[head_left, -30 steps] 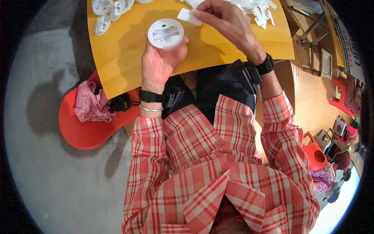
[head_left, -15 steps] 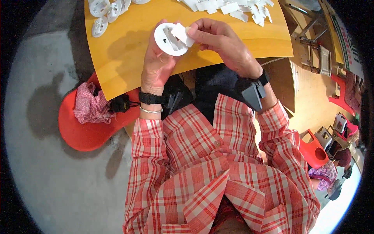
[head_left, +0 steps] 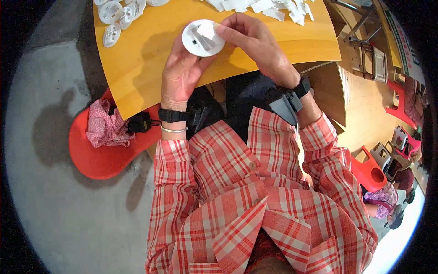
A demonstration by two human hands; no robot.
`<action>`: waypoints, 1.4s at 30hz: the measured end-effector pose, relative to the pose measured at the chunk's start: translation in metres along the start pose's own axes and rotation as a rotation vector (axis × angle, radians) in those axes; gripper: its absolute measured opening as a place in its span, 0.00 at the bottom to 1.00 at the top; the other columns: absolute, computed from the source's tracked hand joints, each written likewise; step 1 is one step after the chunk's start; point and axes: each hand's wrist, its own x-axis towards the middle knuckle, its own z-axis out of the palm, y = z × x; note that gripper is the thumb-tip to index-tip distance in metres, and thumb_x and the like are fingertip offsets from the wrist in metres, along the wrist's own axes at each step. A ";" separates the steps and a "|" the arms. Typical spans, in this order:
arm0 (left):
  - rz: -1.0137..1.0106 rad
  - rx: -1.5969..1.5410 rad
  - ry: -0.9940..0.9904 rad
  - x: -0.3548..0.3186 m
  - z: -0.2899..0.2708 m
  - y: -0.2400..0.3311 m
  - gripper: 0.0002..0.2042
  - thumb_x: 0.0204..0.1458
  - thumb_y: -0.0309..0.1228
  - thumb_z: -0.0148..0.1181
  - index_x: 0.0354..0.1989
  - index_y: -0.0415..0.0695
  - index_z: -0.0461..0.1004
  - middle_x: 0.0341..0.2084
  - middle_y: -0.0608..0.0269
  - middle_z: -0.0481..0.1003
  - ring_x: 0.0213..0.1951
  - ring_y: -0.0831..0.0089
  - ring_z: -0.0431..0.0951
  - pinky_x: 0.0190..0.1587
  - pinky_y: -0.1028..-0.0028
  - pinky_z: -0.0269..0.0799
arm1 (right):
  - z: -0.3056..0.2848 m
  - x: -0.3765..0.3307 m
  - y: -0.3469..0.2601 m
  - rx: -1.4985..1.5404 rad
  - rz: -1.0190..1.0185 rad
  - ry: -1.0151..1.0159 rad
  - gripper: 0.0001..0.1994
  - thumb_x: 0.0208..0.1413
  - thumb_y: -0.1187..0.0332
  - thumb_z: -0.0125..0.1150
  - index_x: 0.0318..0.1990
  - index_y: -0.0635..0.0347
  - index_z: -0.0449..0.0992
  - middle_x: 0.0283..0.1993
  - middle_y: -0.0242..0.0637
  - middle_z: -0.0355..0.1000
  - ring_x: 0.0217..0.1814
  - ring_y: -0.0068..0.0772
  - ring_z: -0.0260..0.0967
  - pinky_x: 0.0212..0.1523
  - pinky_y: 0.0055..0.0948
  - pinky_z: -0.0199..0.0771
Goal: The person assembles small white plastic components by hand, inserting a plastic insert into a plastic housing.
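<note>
Above the table (head_left: 132, 68), left hand (head_left: 177, 75) is closed round the edge of white disc (head_left: 189, 37), holding it at the fingers. Right hand (head_left: 262, 48) pinches white cover (head_left: 207, 31), thumb against finger, on the disc's face. Cover lies partly across the disc's slot (head_left: 206, 44); slot contents too small to tell.

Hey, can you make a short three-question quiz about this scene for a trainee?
1. Which hand holds the round white disc, and which pinches the small white piece?
2. True or false: the pink dotted cloth lies on the red seat.
3. Where on the yellow table do the other white discs lie? A, far left corner; B, far right corner; C, near left corner.

Key: 1. Left hand, disc; right hand, piece. 2. True. 3. A.
</note>
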 end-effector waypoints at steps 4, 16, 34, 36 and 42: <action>-0.077 -0.220 -0.046 0.001 -0.001 0.003 0.29 0.55 0.35 0.53 0.64 0.47 0.50 0.58 0.55 0.59 0.59 0.59 0.61 0.54 0.58 0.67 | -0.002 0.003 0.004 -0.137 -0.192 0.153 0.15 0.53 0.60 0.59 0.34 0.67 0.73 0.25 0.34 0.70 0.27 0.21 0.65 0.28 0.23 0.67; -0.034 -0.003 0.005 -0.003 0.002 0.000 0.30 0.52 0.33 0.57 0.62 0.46 0.51 0.56 0.55 0.61 0.55 0.55 0.66 0.53 0.60 0.70 | 0.000 -0.005 -0.039 -0.259 -0.180 0.236 0.11 0.54 0.65 0.59 0.34 0.66 0.73 0.28 0.38 0.71 0.26 0.25 0.65 0.26 0.24 0.66; -0.004 0.042 0.059 -0.003 0.001 -0.002 0.29 0.53 0.24 0.54 0.63 0.48 0.50 0.56 0.59 0.60 0.57 0.62 0.64 0.55 0.61 0.68 | 0.012 -0.010 -0.044 -0.613 -0.462 0.311 0.05 0.48 0.74 0.60 0.30 0.66 0.71 0.28 0.46 0.69 0.29 0.46 0.69 0.27 0.34 0.70; -0.006 0.056 0.068 -0.003 0.001 -0.002 0.29 0.53 0.24 0.54 0.63 0.47 0.50 0.56 0.59 0.60 0.57 0.62 0.64 0.55 0.61 0.68 | 0.012 -0.009 -0.044 -0.615 -0.458 0.303 0.05 0.48 0.74 0.60 0.30 0.66 0.71 0.28 0.46 0.69 0.29 0.46 0.69 0.28 0.34 0.70; 0.002 0.046 0.075 -0.003 0.002 -0.003 0.29 0.53 0.24 0.53 0.63 0.47 0.50 0.56 0.58 0.60 0.57 0.62 0.64 0.55 0.62 0.69 | 0.011 -0.008 -0.042 -0.649 -0.515 0.298 0.06 0.47 0.74 0.61 0.31 0.66 0.71 0.28 0.46 0.70 0.30 0.46 0.69 0.28 0.34 0.70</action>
